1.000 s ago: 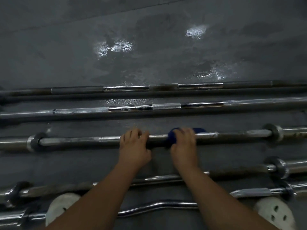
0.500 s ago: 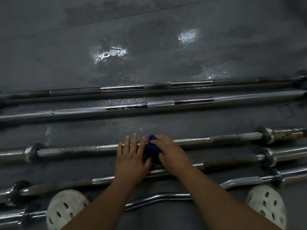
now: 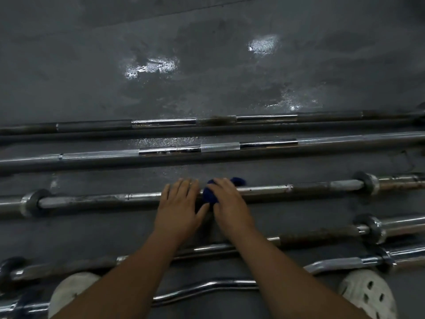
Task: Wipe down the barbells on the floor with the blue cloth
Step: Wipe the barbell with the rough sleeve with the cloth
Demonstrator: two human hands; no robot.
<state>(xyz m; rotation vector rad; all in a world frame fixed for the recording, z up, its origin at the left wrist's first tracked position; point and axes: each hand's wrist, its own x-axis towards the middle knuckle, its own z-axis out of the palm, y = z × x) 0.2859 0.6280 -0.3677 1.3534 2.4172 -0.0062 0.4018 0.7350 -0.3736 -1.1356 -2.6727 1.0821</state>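
Several steel barbells lie side by side on the dark floor. My left hand point(image 3: 179, 203) rests on the shaft of the middle barbell point(image 3: 322, 186), fingers laid straight across it. Right beside it, my right hand point(image 3: 227, 199) grips the blue cloth point(image 3: 208, 196), which is bunched around the same shaft. A tuft of the cloth pokes out beyond my fingers. The two hands almost touch at the thumbs.
Two long bars point(image 3: 161, 122) point(image 3: 218, 148) lie farther out. A rusty bar point(image 3: 322, 236) and a curved chrome curl bar point(image 3: 207, 286) lie close to me, passing under my forearms. My white perforated shoes point(image 3: 69, 293) point(image 3: 365, 293) stand at either side. Wet patches shine on the floor point(image 3: 151, 67).
My right hand slid the blue cloth leftward along the shaft until it met my left hand. The left hand's fingers went from curled over the bar to lying straight.
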